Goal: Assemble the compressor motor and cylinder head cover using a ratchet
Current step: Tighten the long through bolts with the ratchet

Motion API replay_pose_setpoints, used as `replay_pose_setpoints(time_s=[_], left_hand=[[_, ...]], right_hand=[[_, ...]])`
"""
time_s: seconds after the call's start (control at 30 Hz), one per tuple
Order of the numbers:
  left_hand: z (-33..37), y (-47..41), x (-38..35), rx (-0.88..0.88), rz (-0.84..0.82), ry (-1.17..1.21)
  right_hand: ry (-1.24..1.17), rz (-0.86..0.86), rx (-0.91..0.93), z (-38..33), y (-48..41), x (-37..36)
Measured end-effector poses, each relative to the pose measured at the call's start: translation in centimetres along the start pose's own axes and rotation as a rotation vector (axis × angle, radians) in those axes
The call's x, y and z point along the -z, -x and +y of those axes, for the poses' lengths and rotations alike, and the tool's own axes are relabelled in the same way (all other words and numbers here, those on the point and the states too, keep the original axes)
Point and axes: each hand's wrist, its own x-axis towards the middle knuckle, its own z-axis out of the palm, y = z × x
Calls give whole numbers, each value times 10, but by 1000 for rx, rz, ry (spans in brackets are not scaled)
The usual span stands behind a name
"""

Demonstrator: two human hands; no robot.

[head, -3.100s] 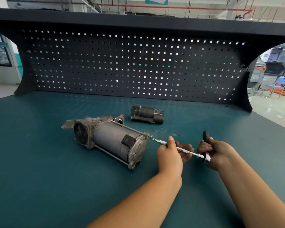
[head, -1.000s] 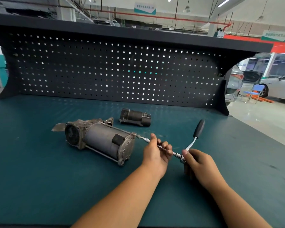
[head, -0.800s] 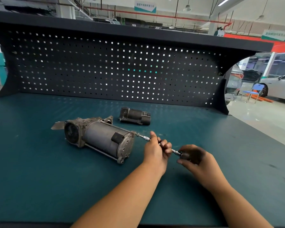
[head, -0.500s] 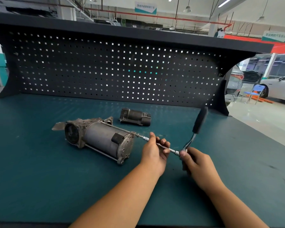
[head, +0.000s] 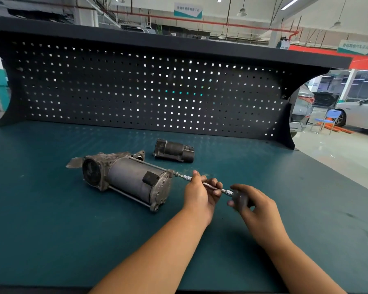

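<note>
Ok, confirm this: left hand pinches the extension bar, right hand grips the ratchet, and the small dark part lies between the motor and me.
Wrong on one point: the head view shows the small dark part beyond the compressor motor, toward the pegboard. The rest holds.

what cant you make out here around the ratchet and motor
All in the head view:
1. Ratchet: motion-blurred and mostly wrapped by the right hand; its head cannot be read.
2. Extension bar: middle hidden inside the left hand.
3. Bolt at the motor flange: too small to tell whether it is engaged.
4. Motor's far side: hidden by its own body.
</note>
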Motion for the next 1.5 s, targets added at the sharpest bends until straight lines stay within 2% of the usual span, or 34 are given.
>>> replay_pose_setpoints(time_s=[0.1,0.17,0.23,0.3,0.4,0.47,0.53,0.6,0.63,0.7,0.83,0.93,1.03,1.13,1.2,1.27,1.33,1.43,1.5], left_hand=[[0,4,4,47,-24,18],[1,5,4,62,-28,35],[2,4,2,48,-28,44],[2,2,0,23,-15,44],[1,0,-3,-2,13,52],[0,-2,-2,-24,27,54],[0,-1,-1,-30,25,37],[0,1,1,-18,21,-1],[0,2,1,-10,17,-34],[-2,4,4,16,3,-151],[-5,-4,11,-5,41,-716],[-1,-6,11,40,-27,-852],[-1,-8,12,70,-95,-861],[-4,-11,13,62,-95,-857],[-5,-12,13,53,-97,-847],[-4,-13,12,51,-104,-829],[-3,-12,11,55,-107,-797],[-3,-13,13,49,-120,-755],[-5,-13,15,49,-144,-734]], right_hand=[[-86,-31,-244,-3,-3,-6],[-76,-43,-293,-2,-5,-5],[-89,-77,-233,-1,-4,-3],[-77,-83,-84,0,-2,0],[45,-48,175,3,-1,1],[98,-10,236,2,-1,-1],[34,41,136,-2,0,-4],[-107,53,-101,-6,-2,-8],[-153,45,-212,-6,-4,-9],[-165,21,-296,-4,-6,-9],[-212,12,-251,-7,-5,-9],[-220,26,-262,-6,-7,-10],[-210,23,-285,-4,-7,-9],[-262,-35,-251,-3,-6,-4],[-186,-62,-78,-3,-4,1],[6,-58,164,-2,-2,3],[111,-18,259,-1,-2,1],[32,39,129,-1,-1,-1],[-52,49,-24,-7,0,-4]])
